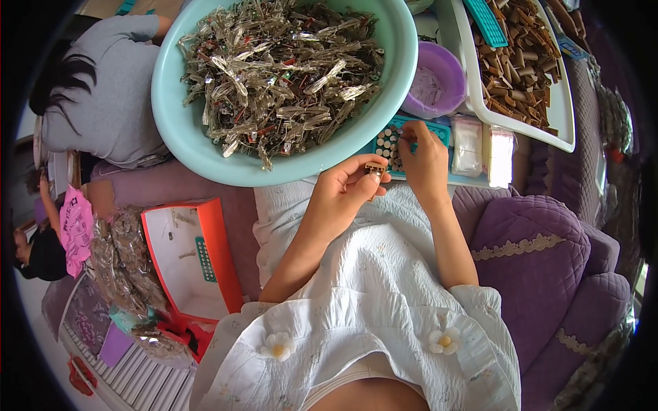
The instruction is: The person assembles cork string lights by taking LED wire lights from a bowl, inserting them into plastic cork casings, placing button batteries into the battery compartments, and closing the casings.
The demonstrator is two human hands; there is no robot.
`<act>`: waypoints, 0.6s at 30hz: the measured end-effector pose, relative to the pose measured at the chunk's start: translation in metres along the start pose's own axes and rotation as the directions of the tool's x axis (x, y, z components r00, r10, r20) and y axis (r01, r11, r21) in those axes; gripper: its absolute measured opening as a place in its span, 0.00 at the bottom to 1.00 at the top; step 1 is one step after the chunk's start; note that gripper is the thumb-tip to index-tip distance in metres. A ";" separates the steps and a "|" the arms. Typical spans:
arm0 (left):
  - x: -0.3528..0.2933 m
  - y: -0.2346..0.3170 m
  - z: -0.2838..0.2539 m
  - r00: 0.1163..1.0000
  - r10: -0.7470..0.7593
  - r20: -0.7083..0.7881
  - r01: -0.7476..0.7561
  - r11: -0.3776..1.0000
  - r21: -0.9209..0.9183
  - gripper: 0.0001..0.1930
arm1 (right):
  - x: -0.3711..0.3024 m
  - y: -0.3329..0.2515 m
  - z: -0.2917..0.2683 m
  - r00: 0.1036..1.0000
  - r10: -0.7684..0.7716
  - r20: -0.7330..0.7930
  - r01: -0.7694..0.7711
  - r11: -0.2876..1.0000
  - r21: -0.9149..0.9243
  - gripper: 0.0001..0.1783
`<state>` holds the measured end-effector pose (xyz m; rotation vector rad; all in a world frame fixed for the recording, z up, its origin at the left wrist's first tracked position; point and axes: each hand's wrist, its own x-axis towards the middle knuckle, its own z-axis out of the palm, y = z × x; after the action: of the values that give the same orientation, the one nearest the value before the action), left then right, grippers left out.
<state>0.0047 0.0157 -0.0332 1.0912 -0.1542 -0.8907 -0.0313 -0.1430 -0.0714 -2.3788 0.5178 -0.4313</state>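
Note:
My left hand (346, 192) is closed around a small brown piece with a shiny metal part (374, 168), held upright between thumb and fingers above my lap. My right hand (423, 154) reaches over a teal tray (439, 129), its fingertips pinched together low among the small round, pale discs (388, 145) in the tray. Whether a disc is between those fingertips cannot be made out. A large pale-green basin (408, 48) just beyond my left hand is heaped with clear-wrapped bundles of thin wire (288, 75).
At the far right a white bin (565, 130) holds many brown curved pieces. A purple bowl (456, 75) stands beside it, near clear plastic bags (467, 147). An open red-and-white box (229, 257) lies at left. Another person in grey (110, 89) sits beyond it. Purple cushions (534, 246) are at right.

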 end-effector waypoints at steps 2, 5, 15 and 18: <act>0.000 0.001 0.000 1.000 -0.016 0.003 0.016 1.000 -0.009 0.13 | -0.002 -0.006 -0.004 1.000 0.023 -0.001 -0.023 0.997 0.076 0.09; -0.003 0.000 -0.002 0.999 -0.028 -0.019 0.028 0.999 -0.016 0.14 | -0.022 -0.027 -0.018 0.982 -0.080 -0.172 0.145 0.902 0.408 0.12; -0.003 0.003 0.013 0.998 -0.066 -0.007 0.066 0.998 0.000 0.13 | -0.029 -0.042 -0.033 0.895 -0.393 -0.209 0.439 0.860 0.262 0.15; -0.003 0.005 0.018 0.998 -0.057 -0.005 0.057 0.998 -0.028 0.13 | -0.031 -0.042 -0.034 0.866 -0.427 -0.261 0.483 0.850 0.211 0.14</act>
<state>-0.0036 0.0054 -0.0194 1.0763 -0.1061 -0.9381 -0.0617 -0.1168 -0.0243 -2.1838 -0.0406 -0.9095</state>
